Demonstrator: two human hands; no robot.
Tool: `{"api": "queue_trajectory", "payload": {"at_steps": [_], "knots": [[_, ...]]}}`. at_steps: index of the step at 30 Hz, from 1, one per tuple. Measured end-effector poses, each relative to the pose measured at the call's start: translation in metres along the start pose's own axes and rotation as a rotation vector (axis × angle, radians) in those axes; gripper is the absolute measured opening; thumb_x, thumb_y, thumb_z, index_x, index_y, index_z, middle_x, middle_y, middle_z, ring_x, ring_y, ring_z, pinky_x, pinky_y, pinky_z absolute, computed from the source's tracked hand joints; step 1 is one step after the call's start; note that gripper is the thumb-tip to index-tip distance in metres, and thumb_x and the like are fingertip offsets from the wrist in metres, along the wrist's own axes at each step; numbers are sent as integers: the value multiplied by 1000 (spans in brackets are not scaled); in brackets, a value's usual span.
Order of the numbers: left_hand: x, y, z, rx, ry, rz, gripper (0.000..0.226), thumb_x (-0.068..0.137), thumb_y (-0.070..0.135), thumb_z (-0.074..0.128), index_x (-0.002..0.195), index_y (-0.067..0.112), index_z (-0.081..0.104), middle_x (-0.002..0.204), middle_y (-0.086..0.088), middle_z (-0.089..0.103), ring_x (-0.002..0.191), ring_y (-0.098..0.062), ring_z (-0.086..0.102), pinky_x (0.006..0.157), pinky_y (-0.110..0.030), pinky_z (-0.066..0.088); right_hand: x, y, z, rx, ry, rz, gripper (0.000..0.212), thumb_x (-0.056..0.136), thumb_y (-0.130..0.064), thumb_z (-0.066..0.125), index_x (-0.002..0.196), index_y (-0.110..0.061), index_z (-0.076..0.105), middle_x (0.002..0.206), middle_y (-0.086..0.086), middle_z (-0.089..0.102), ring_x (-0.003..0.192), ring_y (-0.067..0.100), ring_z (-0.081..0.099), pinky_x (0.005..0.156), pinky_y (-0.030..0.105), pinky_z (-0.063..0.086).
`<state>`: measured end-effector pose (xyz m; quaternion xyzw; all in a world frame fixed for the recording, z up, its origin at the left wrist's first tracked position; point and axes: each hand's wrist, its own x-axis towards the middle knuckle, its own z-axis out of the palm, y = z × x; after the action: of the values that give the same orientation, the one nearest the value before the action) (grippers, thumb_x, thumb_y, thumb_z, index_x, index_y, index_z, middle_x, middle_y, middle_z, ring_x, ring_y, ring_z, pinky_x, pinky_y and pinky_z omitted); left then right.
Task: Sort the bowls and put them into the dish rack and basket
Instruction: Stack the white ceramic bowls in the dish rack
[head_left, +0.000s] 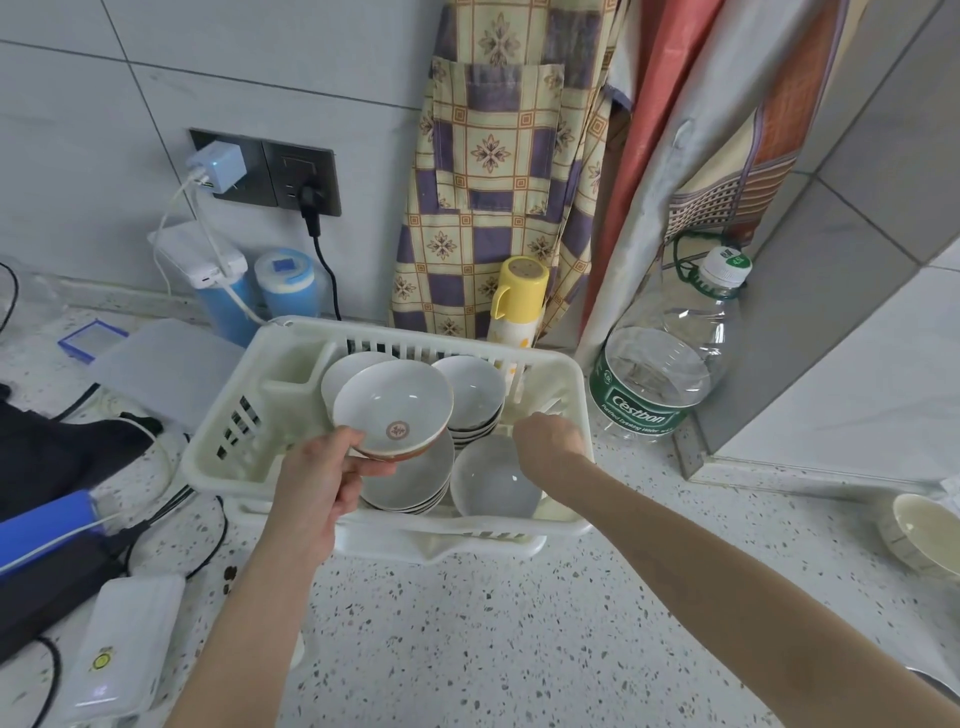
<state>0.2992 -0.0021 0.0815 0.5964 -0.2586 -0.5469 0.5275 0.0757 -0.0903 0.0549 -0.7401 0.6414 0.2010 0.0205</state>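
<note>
White dish rack (228, 457) holds bowl stacks; left hand (317, 483) fingers grip red-rimmed bowl (393, 410); right hand (550, 436) fingers unclear.

We see the dish rack (234, 452) mid-counter, bowl stacks (470, 400) inside it; a water bottle (670, 358) at three o'clock, a flask (517, 301) at twelve, another bowl (922, 530) at four.

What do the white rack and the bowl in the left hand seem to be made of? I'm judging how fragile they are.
The rack looks like moulded plastic: matte cream-white, with slotted walls. The bowl in the left hand looks like glazed ceramic: glossy white inside with highlights, a printed red emblem and a red-brown outside. Likely breakable.
</note>
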Motion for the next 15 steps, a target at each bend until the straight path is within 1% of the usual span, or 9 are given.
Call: {"api": "queue_trajectory", "payload": {"at_steps": [7, 11, 13, 15], "knots": [[2, 0, 3, -1, -19, -7, 13, 92, 12, 50, 89, 4, 60, 74, -24, 73, 33, -8, 25, 32, -17, 17, 13, -1, 1, 89, -4, -22, 23, 86, 3, 56, 105, -6, 65, 105, 9, 66, 101, 28, 65, 66, 31, 46], [3, 1, 7, 6, -23, -16, 13, 91, 13, 51, 89, 4, 60, 75, -24, 73, 34, -8, 25, 32, -16, 17, 16, -4, -1, -14, 3, -88, 24, 87, -2, 58, 110, -8, 62, 107, 6, 64, 100, 26, 65, 66, 31, 47], [3, 1, 9, 13, -24, -22, 14, 91, 14, 51, 90, 4, 60, 76, -24, 73, 34, -8, 25, 32, -16, 17, 18, -3, -3, -78, 18, -134, 22, 87, -3, 57, 108, -9, 62, 103, 5, 64, 97, 25, 66, 64, 30, 46], [3, 1, 9, 19, -26, -24, 13, 91, 14, 51, 90, 4, 60, 76, -24, 73, 34, -9, 24, 31, -17, 18, 21, -1, -4, -68, 15, -159, 20, 87, -2, 54, 104, -8, 63, 100, 5, 64, 94, 25, 66, 63, 31, 45]]}}
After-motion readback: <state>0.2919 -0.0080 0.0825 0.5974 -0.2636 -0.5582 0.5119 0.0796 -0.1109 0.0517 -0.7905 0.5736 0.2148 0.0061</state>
